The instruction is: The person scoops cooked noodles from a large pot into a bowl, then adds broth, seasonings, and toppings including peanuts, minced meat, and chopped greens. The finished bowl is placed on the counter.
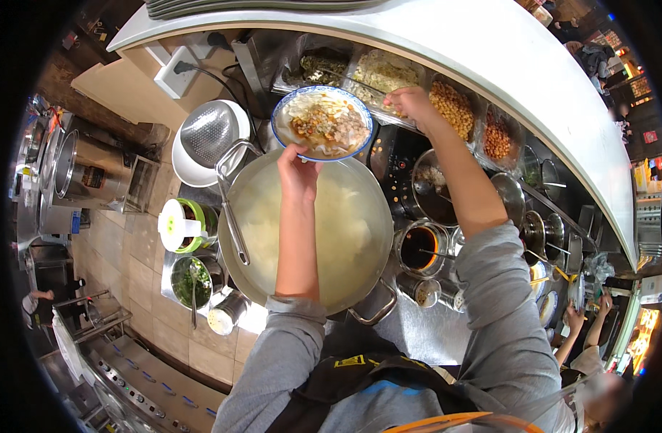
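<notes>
My left hand (299,176) grips the near rim of a blue-and-white patterned bowl (273,122), holding it above the far part of a large metal pot (387,216). In the bowl lie pale slices, minced bits and a brown sauce with chopped pieces. Past the bowl's right side, my right hand (409,105) holds a thin metal spoon handle (363,85). That handle slants left over a tub of pale chopped vegetables (387,70) to a tub of dark green food (322,62); its tip is hard to make out. Cloudy pale liquid (341,233) fills much of the pot.
Tubs of yellow beans or nuts (452,111) and reddish nuts (497,138) line the white counter ledge (444,27). A perforated ladle (209,132) rests over white bowls. Right of the pot stands a dark sauce jar (419,248); chopped greens (191,284) stand left. Another person's hands (574,316) are at far right.
</notes>
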`<state>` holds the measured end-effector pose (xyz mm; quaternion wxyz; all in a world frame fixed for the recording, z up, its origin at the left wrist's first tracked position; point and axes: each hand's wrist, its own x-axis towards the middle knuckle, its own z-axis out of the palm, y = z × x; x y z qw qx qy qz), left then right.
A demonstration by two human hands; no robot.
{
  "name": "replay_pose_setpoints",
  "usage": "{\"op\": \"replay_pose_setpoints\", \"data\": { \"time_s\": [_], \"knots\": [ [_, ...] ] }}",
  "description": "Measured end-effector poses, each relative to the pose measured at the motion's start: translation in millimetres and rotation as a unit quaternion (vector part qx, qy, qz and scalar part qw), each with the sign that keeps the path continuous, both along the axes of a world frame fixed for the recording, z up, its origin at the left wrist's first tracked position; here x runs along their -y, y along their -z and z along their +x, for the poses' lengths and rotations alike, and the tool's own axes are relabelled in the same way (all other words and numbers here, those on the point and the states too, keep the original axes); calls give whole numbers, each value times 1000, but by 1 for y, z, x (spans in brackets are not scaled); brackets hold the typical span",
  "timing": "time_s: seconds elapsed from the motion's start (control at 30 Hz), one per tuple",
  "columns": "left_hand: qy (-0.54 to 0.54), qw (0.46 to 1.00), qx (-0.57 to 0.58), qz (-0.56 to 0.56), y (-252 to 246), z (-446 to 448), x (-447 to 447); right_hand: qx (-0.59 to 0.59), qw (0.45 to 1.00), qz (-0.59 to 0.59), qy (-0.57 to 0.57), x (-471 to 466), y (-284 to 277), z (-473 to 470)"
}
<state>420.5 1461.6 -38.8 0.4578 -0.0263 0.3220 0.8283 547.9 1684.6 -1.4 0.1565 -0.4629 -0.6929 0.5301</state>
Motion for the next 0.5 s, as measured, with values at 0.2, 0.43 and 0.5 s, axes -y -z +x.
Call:
{"op": "replay_pose_setpoints", "data": {
  "time_s": [0.2,0.43,0.5],
  "knots": [
    [10,1000,5,-8,-13,3,-8,96,947,301,-53,49,-76,80],
    [59,997,-19,44,-34,36,-9,149,783,604,12,69,-103,140],
    [77,995,-25,57,-40,49,-8,267,783,562,12,50,-91,142]
  ]
}}
